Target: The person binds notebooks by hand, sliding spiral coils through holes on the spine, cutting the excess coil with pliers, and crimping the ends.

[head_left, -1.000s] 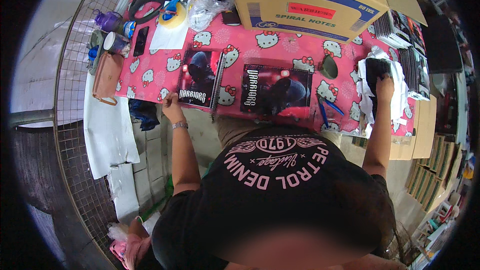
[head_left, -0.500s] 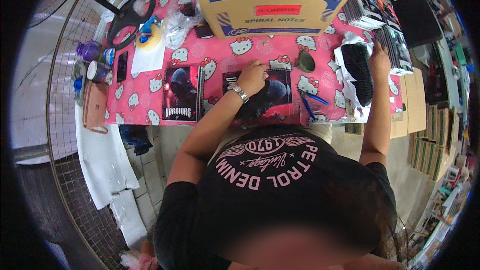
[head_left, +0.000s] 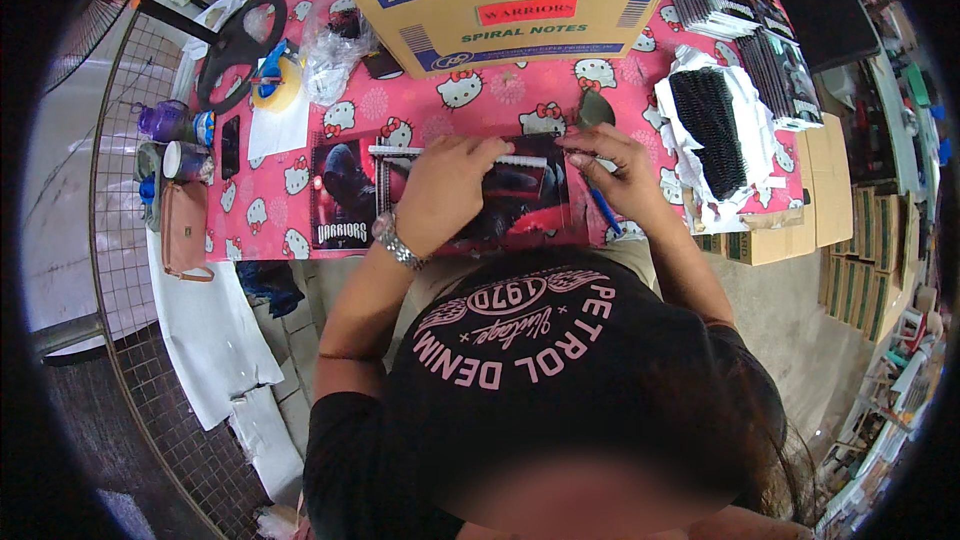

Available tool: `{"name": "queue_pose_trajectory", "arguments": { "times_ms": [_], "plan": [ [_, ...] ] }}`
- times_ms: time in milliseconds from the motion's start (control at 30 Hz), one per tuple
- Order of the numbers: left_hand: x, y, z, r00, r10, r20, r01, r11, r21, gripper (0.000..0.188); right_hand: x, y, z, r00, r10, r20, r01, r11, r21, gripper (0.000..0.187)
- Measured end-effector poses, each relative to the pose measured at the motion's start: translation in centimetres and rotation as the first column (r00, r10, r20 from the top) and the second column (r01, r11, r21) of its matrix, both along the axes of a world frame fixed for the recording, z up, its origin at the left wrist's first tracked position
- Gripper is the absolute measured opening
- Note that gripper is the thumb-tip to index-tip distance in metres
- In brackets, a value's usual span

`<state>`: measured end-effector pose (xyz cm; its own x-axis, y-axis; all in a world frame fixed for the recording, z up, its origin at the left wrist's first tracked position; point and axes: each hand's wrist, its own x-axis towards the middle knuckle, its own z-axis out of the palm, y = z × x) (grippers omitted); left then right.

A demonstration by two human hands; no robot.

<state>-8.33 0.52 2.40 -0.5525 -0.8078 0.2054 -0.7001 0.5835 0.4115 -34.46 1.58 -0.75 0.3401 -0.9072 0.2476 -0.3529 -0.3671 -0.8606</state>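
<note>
A dark notebook (head_left: 530, 210) with red artwork lies in front of me, its white page edge (head_left: 528, 160) turned up along the far side. My left hand (head_left: 440, 185), wearing a metal watch, is closed over this notebook and its fingers press at the page edge. At the far right end of that edge, my right hand (head_left: 615, 165) pinches thumb and fingers together; whatever is between them is too small to make out. Another spiral notebook (head_left: 345, 195) with a hooded figure lies to the left. A pile of black spiral coils (head_left: 708, 130) rests on white paper (head_left: 760, 140) at the right.
A large cardboard box (head_left: 510, 15) stands at the back. Stacked notebooks (head_left: 780, 80) sit at the far right. A dark green cup (head_left: 596, 108) and a blue tool (head_left: 604, 210) are near my right hand. A tape roll (head_left: 285, 90), phone (head_left: 231, 147) and pink pouch (head_left: 185, 225) lie left.
My right hand has come left from beside the coil pile to the notebook's end. My left hand has shifted left, and the notebook's white page edge now shows.
</note>
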Motion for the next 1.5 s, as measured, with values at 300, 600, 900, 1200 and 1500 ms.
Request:
{"name": "queue_pose_trajectory", "arguments": {
  "times_ms": [300,600,900,1200,1500],
  "plan": [
    [-1.3,1.2,-1.5,0.99,0.078,-0.118,-0.097,0.982,-0.16,0.025,0.4,0.5,0.3,0.991,-0.083,-0.1,0.062,0.979,-0.194,0.029],
    [-1.6,1.3,-1.6,0.99,0.062,-0.123,-0.084,0.979,-0.186,0.017,1.9,1.3,-0.9,0.988,-0.151,-0.02,0.137,0.94,-0.311,0.029],
    [-2.7,1.5,-1.9,0.998,0.032,-0.047,-0.041,0.976,-0.212,0.031,1.1,1.8,0.0,0.991,0.0,-0.132,0.002,1.0,0.018,0.026],
    [-3.5,1.8,-2.1,0.996,-0.024,0.082,0.04,0.979,-0.201,0.035,1.4,2.5,2.9,0.954,-0.015,-0.3,0.004,0.999,-0.038,0.033],
    [-2.2,3.2,-2.4,0.914,0.392,0.106,-0.363,0.907,-0.214,0.028,-2.1,-6.2,-5.7,0.998,0.014,-0.064,0.002,0.97,0.242,0.043]
  ]
}}
